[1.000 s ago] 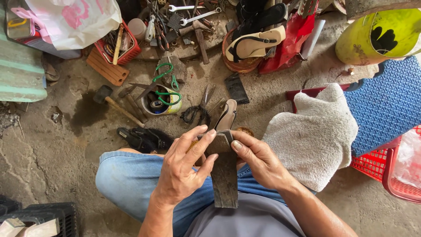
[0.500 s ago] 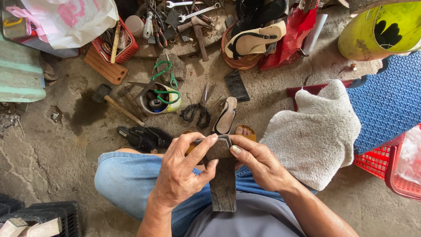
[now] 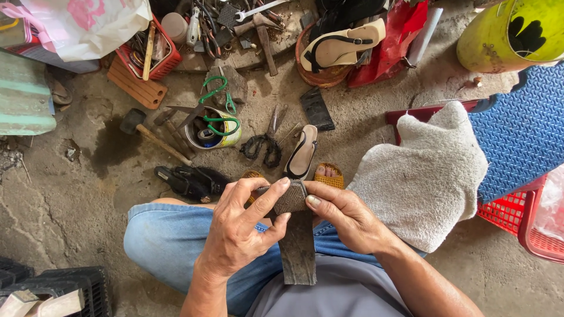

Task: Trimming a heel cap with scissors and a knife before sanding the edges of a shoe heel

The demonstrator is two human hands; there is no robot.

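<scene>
Got my left hand (image 3: 238,235) and right hand (image 3: 346,214) both pinched tight on the rubber strip (image 3: 295,240). Scissors (image 3: 265,144) lie just beyond it, towel (image 3: 423,176) to its right.

Bare forearms, no sleeves; rolled blue denim jeans, grey shirt; woven sandal on foot.

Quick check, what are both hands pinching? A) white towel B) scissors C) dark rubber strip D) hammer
C: the left hand and right hand both grip the top end of the dark rubber strip over the lap, while the scissors, hammer and white towel lie untouched.
</scene>
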